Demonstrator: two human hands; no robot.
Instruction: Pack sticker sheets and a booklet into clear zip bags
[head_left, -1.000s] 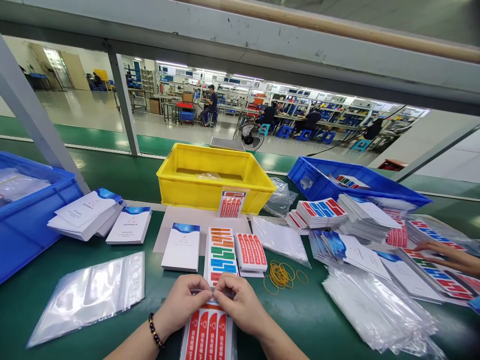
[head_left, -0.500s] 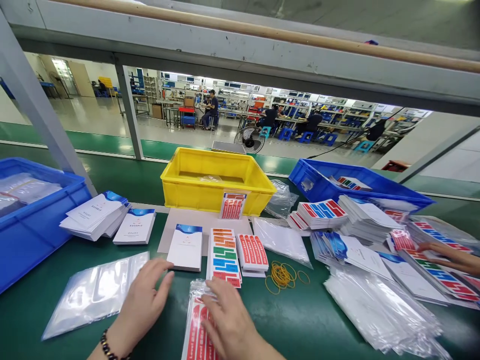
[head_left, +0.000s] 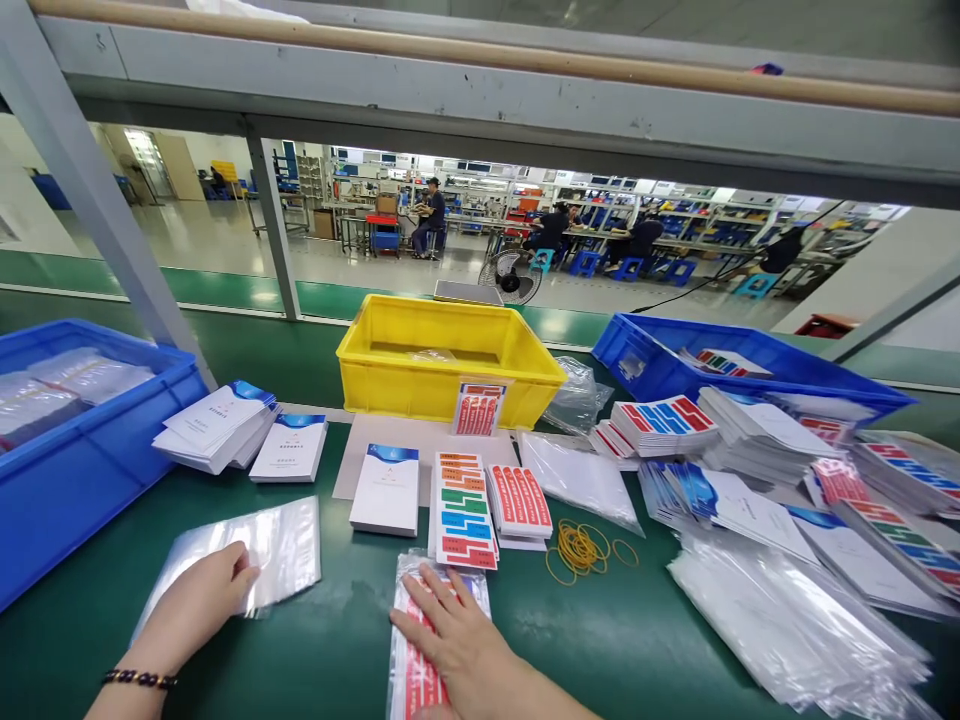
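Observation:
My right hand (head_left: 454, 635) lies flat, fingers spread, on a clear zip bag (head_left: 399, 640) holding red-and-white sticker sheets. At the left, my left hand (head_left: 199, 600) is on the clear plastic bags (head_left: 289, 545), its thumb and bent fingers drawn together at the top bag; the fingertips are partly hidden. Beyond the right hand is a stack of multicoloured sticker sheets (head_left: 463, 510), with a stack of red sticker sheets (head_left: 521, 500) to its right. To their left stands a pile of white booklets (head_left: 385, 495) with blue tops.
Yellow rubber bands (head_left: 581, 550) lie right of centre. Behind the stacks is a yellow bin (head_left: 450, 390); blue bins stand at left (head_left: 105, 450) and right (head_left: 750, 370). More booklets (head_left: 289, 450) sit at left. Loose plastic bags (head_left: 795, 610) cover the right front.
Both hands were together at the top of the sticker bag. My left hand let go and moved left to the clear bags; my right hand flattened onto the sticker bag. A co-worker's hand left view.

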